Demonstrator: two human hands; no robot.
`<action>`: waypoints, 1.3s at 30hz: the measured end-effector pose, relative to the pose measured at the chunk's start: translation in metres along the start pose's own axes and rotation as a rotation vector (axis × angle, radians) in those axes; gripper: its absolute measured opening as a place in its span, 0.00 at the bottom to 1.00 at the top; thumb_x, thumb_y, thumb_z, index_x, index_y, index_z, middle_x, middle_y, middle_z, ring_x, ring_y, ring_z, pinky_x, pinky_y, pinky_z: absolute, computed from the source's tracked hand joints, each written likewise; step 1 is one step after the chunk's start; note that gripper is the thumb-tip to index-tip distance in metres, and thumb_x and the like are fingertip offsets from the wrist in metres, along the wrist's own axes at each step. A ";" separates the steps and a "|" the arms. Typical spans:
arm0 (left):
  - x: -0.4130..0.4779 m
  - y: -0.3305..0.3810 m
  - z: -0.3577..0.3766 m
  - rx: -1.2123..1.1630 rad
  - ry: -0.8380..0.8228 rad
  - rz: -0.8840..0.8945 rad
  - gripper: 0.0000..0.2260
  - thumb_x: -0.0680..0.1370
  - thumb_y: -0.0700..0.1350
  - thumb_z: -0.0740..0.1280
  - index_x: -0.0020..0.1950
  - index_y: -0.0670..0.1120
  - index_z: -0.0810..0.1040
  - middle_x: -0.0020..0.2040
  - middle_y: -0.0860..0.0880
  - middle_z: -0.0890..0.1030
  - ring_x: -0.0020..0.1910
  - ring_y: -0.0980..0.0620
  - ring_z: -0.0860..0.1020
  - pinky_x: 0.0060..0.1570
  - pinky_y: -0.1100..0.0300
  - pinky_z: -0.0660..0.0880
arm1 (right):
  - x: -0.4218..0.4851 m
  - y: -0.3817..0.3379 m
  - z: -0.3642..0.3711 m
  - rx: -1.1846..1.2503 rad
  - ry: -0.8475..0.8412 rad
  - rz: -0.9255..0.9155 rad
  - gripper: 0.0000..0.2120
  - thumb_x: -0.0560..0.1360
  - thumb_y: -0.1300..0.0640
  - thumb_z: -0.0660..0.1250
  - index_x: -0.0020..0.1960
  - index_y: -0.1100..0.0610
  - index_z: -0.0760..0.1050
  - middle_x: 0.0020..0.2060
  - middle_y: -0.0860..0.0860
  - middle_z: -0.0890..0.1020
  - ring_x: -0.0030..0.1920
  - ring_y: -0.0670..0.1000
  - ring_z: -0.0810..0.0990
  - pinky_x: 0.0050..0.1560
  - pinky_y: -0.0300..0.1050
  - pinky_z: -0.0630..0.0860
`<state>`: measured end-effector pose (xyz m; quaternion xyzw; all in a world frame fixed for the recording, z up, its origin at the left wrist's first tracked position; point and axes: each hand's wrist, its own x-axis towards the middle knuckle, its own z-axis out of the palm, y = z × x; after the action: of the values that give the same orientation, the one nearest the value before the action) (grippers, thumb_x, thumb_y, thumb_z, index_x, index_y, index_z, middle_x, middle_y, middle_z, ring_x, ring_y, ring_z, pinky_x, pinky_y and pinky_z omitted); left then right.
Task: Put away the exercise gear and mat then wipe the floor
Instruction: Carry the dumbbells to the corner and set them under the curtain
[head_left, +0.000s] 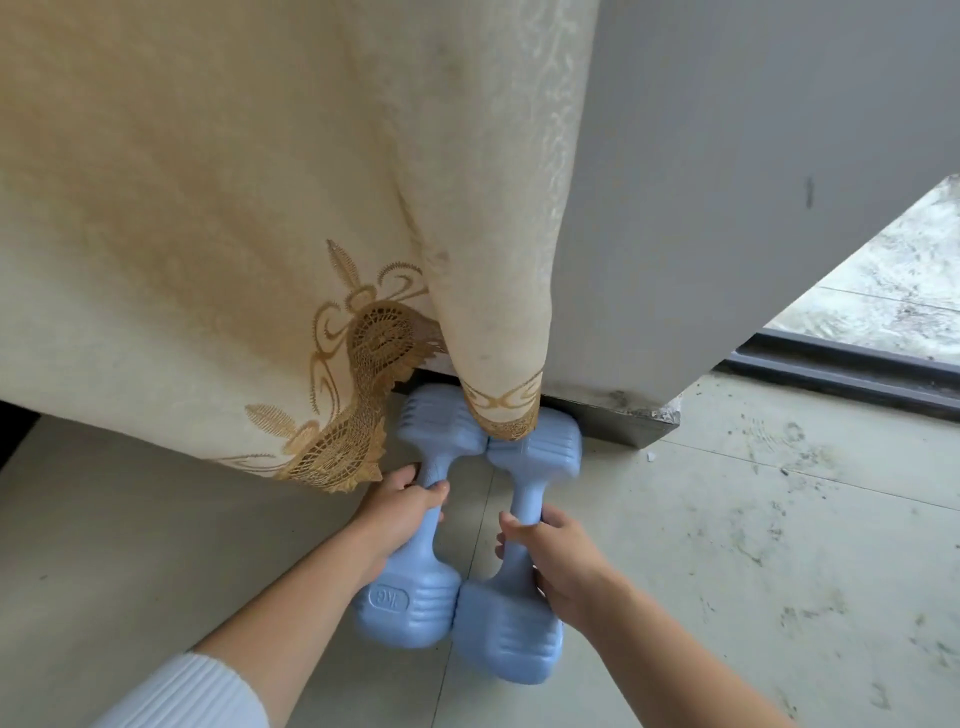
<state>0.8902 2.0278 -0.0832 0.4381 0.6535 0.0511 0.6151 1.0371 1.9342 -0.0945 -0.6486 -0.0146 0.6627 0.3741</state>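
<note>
dumbbell handles (522, 491) inside curled fingers (519, 531)

Cream curtain (208, 208) with gold embroidered hem hangs far left; grey wall (727, 156) right of it; dark door track (857, 374) far right.

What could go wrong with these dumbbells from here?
The cream embroidered curtain hangs over the far heads of the left blue plastic dumbbell and right blue plastic dumbbell; its hem might snag. Their heads touch, so fingers of the left grip or right grip might get pinched between the handles.
</note>
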 end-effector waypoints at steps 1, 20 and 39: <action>0.003 -0.002 -0.001 0.011 -0.010 0.003 0.03 0.78 0.42 0.65 0.50 0.48 0.78 0.49 0.43 0.81 0.43 0.49 0.81 0.46 0.58 0.74 | 0.001 0.000 0.000 0.004 -0.010 0.006 0.04 0.77 0.62 0.66 0.47 0.61 0.72 0.35 0.54 0.75 0.38 0.53 0.75 0.40 0.45 0.73; -0.064 -0.014 0.001 0.783 0.017 0.117 0.25 0.81 0.49 0.55 0.77 0.47 0.54 0.74 0.47 0.62 0.71 0.47 0.61 0.69 0.50 0.60 | -0.040 0.009 0.014 -0.936 0.174 -0.120 0.09 0.79 0.51 0.56 0.54 0.57 0.63 0.53 0.60 0.78 0.55 0.62 0.75 0.51 0.51 0.72; -0.330 0.080 -0.062 0.537 0.260 0.103 0.19 0.79 0.45 0.57 0.71 0.49 0.67 0.69 0.49 0.70 0.69 0.49 0.66 0.64 0.56 0.66 | -0.314 -0.085 0.063 -1.214 0.007 -0.298 0.17 0.78 0.55 0.59 0.66 0.57 0.69 0.61 0.55 0.76 0.60 0.56 0.75 0.54 0.45 0.72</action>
<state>0.8324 1.8963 0.2301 0.6074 0.6939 -0.0368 0.3849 0.9845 1.8628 0.2246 -0.7386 -0.4777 0.4749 0.0274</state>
